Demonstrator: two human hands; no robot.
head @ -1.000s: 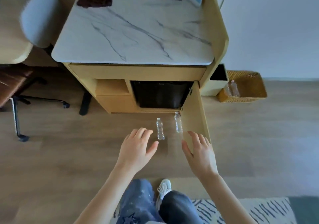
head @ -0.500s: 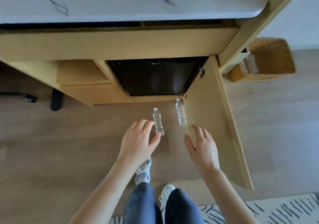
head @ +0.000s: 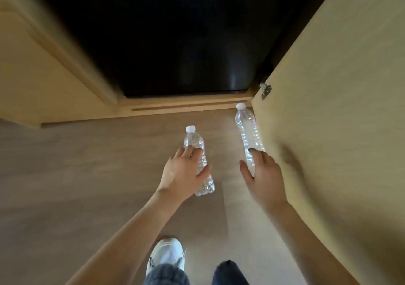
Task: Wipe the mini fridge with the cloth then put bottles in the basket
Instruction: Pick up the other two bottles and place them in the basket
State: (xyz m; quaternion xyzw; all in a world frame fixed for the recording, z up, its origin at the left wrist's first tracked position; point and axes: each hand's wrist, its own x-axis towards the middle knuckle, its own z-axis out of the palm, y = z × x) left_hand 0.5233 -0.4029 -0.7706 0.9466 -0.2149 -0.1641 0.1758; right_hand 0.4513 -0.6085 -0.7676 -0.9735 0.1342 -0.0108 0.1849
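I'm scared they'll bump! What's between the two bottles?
Nothing: the head view shows only bare wood floor between the left bottle and the right bottle.

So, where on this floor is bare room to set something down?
Bare floor lies wide left of the left bottle, before the cabinet base. A narrow strip between both bottles is free too. Crowded: the right bottle stands close beside the open door.

The left grip point(head: 182, 175) now holds the outer bottle point(head: 192, 140), away from the door point(head: 339, 109); the right grip point(head: 265, 175) now touches the door-side bottle point(head: 247, 126).
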